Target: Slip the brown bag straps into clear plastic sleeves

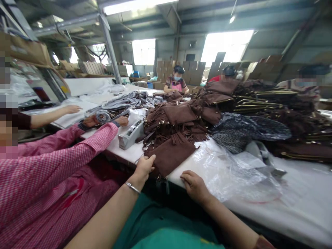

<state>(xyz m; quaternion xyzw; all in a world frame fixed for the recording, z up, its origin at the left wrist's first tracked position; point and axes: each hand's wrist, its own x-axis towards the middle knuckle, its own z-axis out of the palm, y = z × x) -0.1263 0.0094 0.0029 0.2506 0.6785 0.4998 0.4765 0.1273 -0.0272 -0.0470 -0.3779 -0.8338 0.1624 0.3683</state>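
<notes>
My left hand (pixel 145 166), with a silver bracelet at its wrist, pinches the left edge of a brown fringed bag (pixel 172 154) lying flat at the table's front edge. To the right of that bag, my right hand (pixel 193 183) rests at the table edge with its fingers curled together; whether anything is between them is too small to tell. Behind the bag rises a pile of similar brown bags (pixel 178 114) with tassels and small metal fittings. Clear plastic bags (pixel 233 173) lie on the white table (pixel 306 193) to the right.
A grey tape dispenser (pixel 131 135) stands left of the pile, another (pixel 261 152) at the right. Checked pink sleeves (pixel 95 141) of a co-worker reach in from the left, near grey coiled straps (pixel 124 102). More people stand behind the bags. Dark patterned plastic (pixel 243 129) lies right.
</notes>
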